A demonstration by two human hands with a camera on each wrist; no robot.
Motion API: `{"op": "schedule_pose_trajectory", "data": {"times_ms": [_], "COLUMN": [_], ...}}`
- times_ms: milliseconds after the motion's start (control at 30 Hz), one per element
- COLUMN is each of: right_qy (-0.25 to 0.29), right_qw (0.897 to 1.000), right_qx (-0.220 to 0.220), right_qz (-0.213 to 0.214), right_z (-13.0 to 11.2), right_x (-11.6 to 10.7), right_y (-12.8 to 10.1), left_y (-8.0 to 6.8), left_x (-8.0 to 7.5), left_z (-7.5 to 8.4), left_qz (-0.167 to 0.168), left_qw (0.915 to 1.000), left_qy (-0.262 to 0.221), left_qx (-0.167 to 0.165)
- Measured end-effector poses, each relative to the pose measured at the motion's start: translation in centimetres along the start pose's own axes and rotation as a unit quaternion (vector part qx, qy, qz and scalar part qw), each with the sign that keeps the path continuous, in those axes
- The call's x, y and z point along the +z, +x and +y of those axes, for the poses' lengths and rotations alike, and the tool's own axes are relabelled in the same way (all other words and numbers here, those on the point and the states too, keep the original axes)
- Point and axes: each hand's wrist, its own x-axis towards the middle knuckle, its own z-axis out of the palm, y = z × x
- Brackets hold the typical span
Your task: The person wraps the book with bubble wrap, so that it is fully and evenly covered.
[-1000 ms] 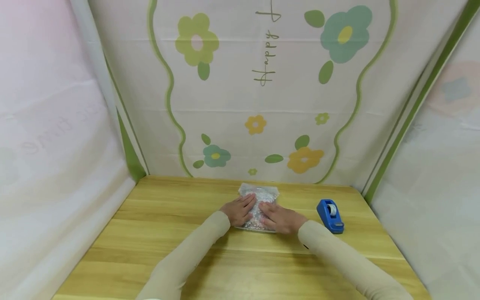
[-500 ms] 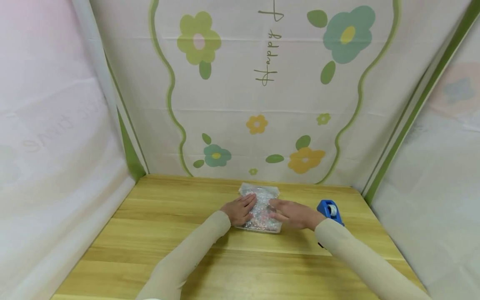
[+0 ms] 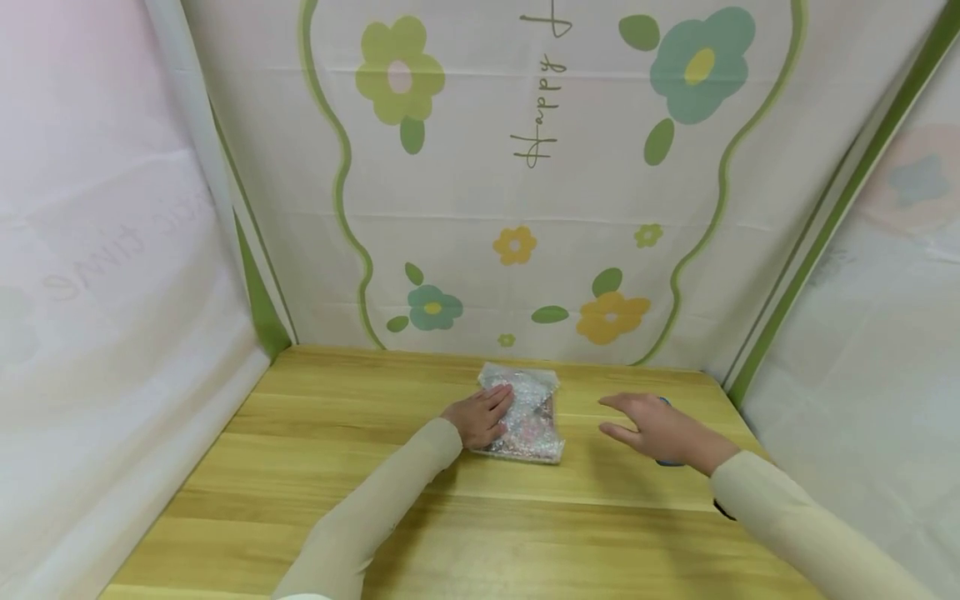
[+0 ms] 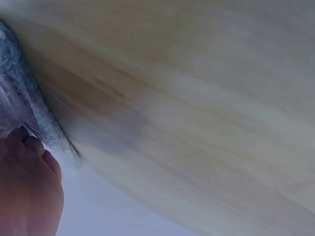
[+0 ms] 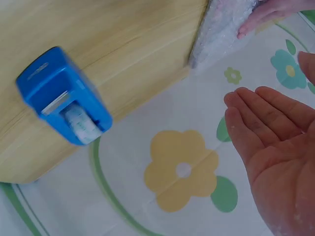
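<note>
Wooden tabletop (image 3: 315,500), pale and long-grained, fills the near field, crossed by two cream sleeves. Left hand (image 3: 477,419) lies flat, fingers straight and together, pressing the left part of a bubble-wrapped packet (image 3: 528,417); the left wrist view shows fingertips (image 4: 34,152) against the packet's edge (image 4: 29,108). Right hand (image 3: 660,429) hovers above the table to the right of the packet, apart from it, fingers extended and loosely spread, holding nothing; the right wrist view confirms an empty palm (image 5: 280,157). Blue tape dispenser (image 5: 64,96) stands directly beneath and behind this hand, so in the head view only slivers of blue show at its edges. The right hand is thus much nearer the dispenser than the left; the dispenser's long axis runs roughly front to back. The packet sits mid-table toward the far edge. Beyond, a flower-printed cloth backdrop (image 3: 525,208) lettered "happy" rises, with pale cloth side walls (image 3: 112,250).
</note>
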Motion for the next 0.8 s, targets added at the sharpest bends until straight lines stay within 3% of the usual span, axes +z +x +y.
{"op": "schedule_pose_trajectory", "data": {"times_ms": [133, 267, 567, 800], "right_qy": [-0.015, 0.003, 0.061, 0.072], "right_qw": [0.999, 1.0, 0.997, 0.992], "right_qx": [-0.021, -0.02, 0.055, 0.097], "right_qz": [0.025, 0.021, -0.008, -0.017], "right_z": [1.0, 2.2, 5.7, 8.7], "right_x": [-0.8, -1.4, -1.9, -2.1], "right_y": [-1.6, -2.8, -4.5, -5.1], "left_y": [-0.3, -0.7, -0.4, -0.2], "left_x": [-0.3, -0.6, -0.6, -0.3], "left_z": [0.0, -0.1, -0.2, 0.0], "left_qz": [0.003, 0.013, 0.001, -0.002], "left_qw": [0.9999, 0.9995, 0.9999, 1.0], "left_qy": [-0.013, -0.024, -0.012, 0.001], "left_qx": [0.005, 0.013, 0.007, 0.002]}}
